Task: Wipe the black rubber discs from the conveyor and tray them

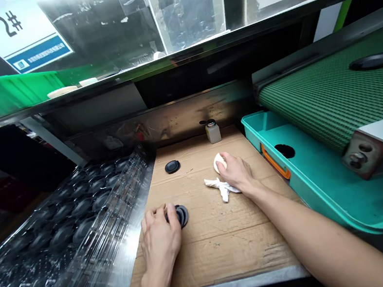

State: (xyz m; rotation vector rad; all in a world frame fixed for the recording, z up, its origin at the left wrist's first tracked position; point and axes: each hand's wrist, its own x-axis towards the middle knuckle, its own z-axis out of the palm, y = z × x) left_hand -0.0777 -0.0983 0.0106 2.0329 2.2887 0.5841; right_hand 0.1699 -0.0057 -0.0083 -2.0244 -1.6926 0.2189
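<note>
My left hand [161, 235] is closed on several round black discs [182, 216] low on the brown cardboard sheet [228, 246]. The fingers cover part of them, so I cannot tell how they overlap. Farther right, my right hand [235, 169] grips a round white piece [219, 163] between thumb and fingers; its material is unclear. A crumpled white cloth [222, 188] lies just below that hand, near the wrist. One more black disc [172, 167] rests alone on the cardboard at the upper left. Behind my right hand stands a small whitish bottle [213, 132] with a dark top.
Clear plastic trays holding rows of black parts [80, 207] flank the cardboard on the left. A teal bin [333, 188] with an orange handle is on the right, under a green conveyor belt [323, 90] carrying a black disc. A green crate [1, 98] sits on the shelf above.
</note>
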